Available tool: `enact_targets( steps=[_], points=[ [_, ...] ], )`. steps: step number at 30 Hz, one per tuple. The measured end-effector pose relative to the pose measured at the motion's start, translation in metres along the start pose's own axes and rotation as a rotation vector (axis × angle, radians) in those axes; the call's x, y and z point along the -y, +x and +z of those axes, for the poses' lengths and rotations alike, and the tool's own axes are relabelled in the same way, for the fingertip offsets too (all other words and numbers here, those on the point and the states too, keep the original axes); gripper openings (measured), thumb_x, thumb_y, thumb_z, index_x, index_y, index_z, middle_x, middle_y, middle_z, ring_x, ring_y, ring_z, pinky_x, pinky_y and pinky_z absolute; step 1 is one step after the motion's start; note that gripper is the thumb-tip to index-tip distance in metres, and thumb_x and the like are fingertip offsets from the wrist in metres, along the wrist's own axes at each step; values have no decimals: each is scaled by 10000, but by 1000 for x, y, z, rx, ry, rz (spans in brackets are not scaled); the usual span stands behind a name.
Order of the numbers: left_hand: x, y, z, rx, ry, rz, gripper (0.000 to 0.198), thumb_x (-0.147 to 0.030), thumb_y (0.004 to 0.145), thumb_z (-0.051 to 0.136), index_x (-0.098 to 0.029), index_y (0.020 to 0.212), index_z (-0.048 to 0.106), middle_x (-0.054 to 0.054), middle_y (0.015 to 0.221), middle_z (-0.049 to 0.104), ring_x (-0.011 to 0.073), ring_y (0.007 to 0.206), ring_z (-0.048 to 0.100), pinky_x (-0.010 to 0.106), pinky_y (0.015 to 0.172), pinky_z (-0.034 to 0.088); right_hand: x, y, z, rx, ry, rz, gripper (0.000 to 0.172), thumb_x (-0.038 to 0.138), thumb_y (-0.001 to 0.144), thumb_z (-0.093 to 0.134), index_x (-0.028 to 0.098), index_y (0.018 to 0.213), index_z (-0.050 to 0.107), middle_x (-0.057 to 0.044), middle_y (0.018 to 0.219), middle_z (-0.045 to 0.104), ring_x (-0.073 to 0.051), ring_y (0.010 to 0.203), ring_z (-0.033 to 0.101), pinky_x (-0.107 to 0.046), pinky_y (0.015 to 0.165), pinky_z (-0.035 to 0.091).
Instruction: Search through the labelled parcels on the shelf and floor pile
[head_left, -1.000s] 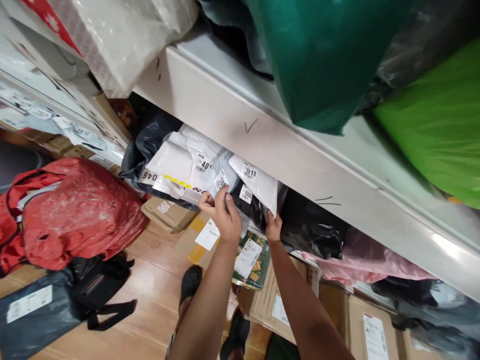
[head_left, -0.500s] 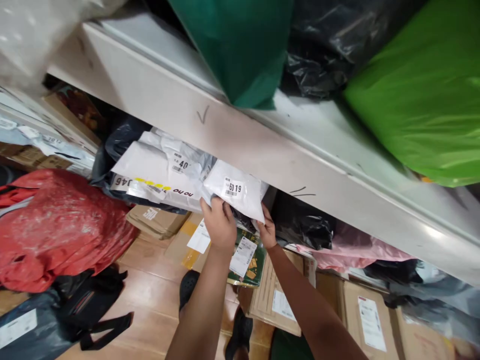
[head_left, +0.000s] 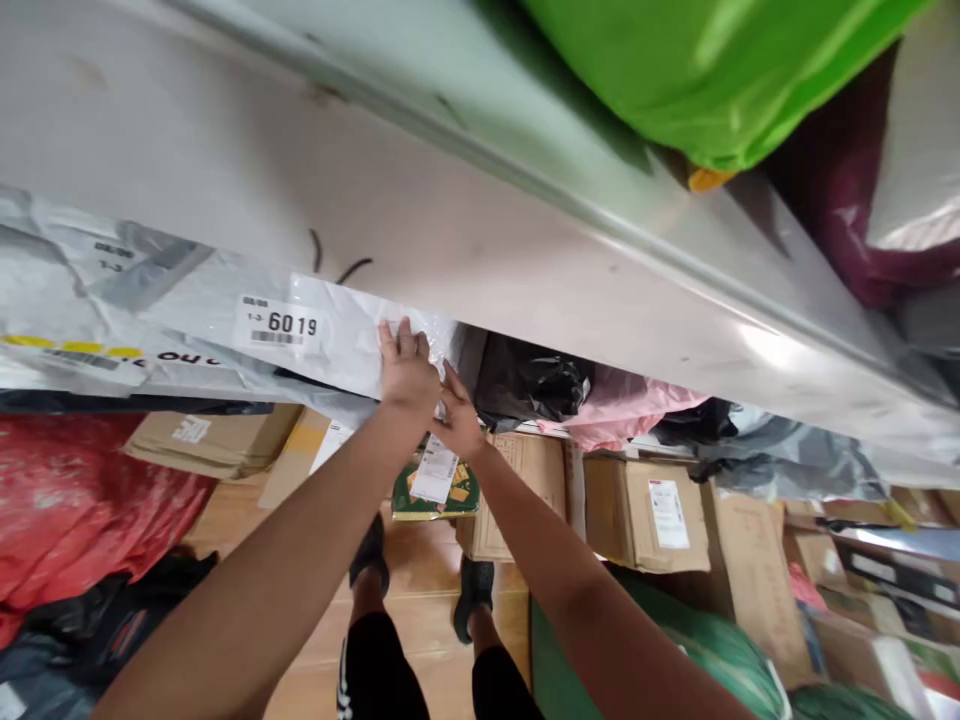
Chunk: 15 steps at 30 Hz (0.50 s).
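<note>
A white plastic mailer (head_left: 341,335) with a label reading 6019 lies on the shelf level under the white shelf edge. Flat on its right part rests my left hand (head_left: 411,375), fingers stretched out over the plastic. Close beside it, at the mailer's right end, is my right hand (head_left: 459,420), its fingers apart and touching or nearly touching the mailer's edge. Other white mailers (head_left: 45,270) lie to the left, partly under the 6019 one. To the right of my hands sits a black plastic bag (head_left: 529,380).
The white shelf beam (head_left: 450,220) crosses above my hands, with a bright green bag (head_left: 720,80) overhead. Cardboard boxes (head_left: 645,515) and a green printed package (head_left: 401,495) stand below. A red bag (head_left: 90,500) lies on the left, a pink bag (head_left: 630,405) right.
The view has shifted right and closer to the shelf. The 6019 mailer now lies flat among the others; my left hand has moved from its lower edge onto its face.
</note>
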<state>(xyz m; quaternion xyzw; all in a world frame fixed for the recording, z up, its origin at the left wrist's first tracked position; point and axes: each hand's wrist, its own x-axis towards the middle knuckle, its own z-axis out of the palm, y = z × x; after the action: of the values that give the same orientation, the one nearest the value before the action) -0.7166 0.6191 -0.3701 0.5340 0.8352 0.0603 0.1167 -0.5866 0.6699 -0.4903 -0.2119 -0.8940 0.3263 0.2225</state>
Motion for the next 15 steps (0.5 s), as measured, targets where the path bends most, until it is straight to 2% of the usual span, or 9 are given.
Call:
enact_targets(
  steps=[1,3,5,7,9,12,15],
  points=[
    [3,7,4,66,40,-20,308,-285,816,710,-131,1072,782,192,1456,567,483,1519,175,725,1207,50,7,-14,-6,-80,-8,15,440,423,882,674,219,1272,666,-155,1488,528,-279,1408,486,-453,1174,413],
    [9,15,7,168,108,-29,374,-338,879,651,-150,1185,754,173,1542,481,471,1540,79,747,1191,-19,18,-45,-23,-362,-57,94,358,341,933,594,233,1271,642,-152,1403,573,-273,1351,524,-495,1144,431],
    [8,19,6,244,150,-74,420,-316,895,624,-168,1278,710,163,1597,403,471,1543,31,776,1159,-70,22,-70,-45,-684,-113,218,397,322,954,551,229,1339,560,-162,1347,561,-276,1282,549,-529,1078,472],
    [4,20,4,274,171,-110,465,-284,874,637,-183,1326,678,160,1623,359,481,1539,28,800,1129,-96,19,-80,-70,-860,-125,280,516,349,966,523,213,1452,415,-189,1379,495,-278,1258,545,-543,1033,499],
    [-1,21,4,282,192,-122,491,-286,864,645,-201,1347,663,147,1645,317,489,1535,25,813,1111,-104,15,-76,-91,-837,-146,207,608,368,972,501,210,1523,299,-206,1443,427,-286,1307,507,-555,1046,493],
    [-3,20,6,290,232,-107,478,-316,894,598,-221,1359,655,123,1670,265,485,1536,9,813,1116,-80,21,-54,-114,-555,-318,-17,642,408,930,565,233,1510,352,-190,1497,401,-338,1414,401,-625,1127,404],
    [1,15,9,259,280,-83,486,-380,928,532,-263,1389,631,101,1672,267,479,1538,-8,807,1125,-55,41,-28,-124,-280,-326,-152,661,422,911,597,214,1501,380,-191,1499,468,-346,1427,410,-626,1156,385]
  ],
)
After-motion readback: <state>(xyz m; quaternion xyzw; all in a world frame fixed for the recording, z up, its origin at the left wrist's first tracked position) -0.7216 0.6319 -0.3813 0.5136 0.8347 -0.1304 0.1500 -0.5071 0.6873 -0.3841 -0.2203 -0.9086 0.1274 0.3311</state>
